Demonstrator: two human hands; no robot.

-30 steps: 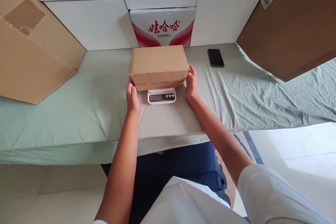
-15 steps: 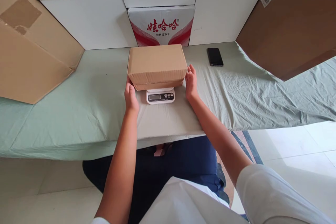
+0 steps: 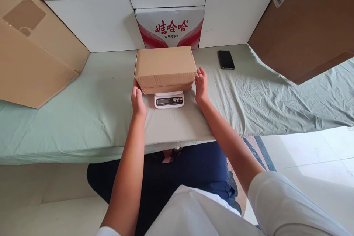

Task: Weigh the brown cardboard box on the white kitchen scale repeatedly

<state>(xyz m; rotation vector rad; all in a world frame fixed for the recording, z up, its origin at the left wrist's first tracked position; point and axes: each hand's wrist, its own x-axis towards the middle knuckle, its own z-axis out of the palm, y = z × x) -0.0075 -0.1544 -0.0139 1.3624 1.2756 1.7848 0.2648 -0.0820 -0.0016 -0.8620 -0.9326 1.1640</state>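
A closed brown cardboard box [image 3: 165, 65] rests on a small white digital scale [image 3: 169, 100] in the middle of the table. My left hand [image 3: 138, 101] presses against the box's lower left corner. On the opposite side, my right hand [image 3: 201, 86] lies flat against the box's right face. Both hands hold the box between them. Below the box's front edge, the scale's display and buttons show.
A pale green cloth [image 3: 83, 110] covers the table. A black phone [image 3: 226, 59] lies at the back right. A red-and-white carton [image 3: 170, 27] stands behind the box among white blocks. Large cardboard sheets lean at the left [image 3: 33, 55] and right [image 3: 304, 33].
Both hands and the box stay where they were on the scale. Only the view has shifted slightly.
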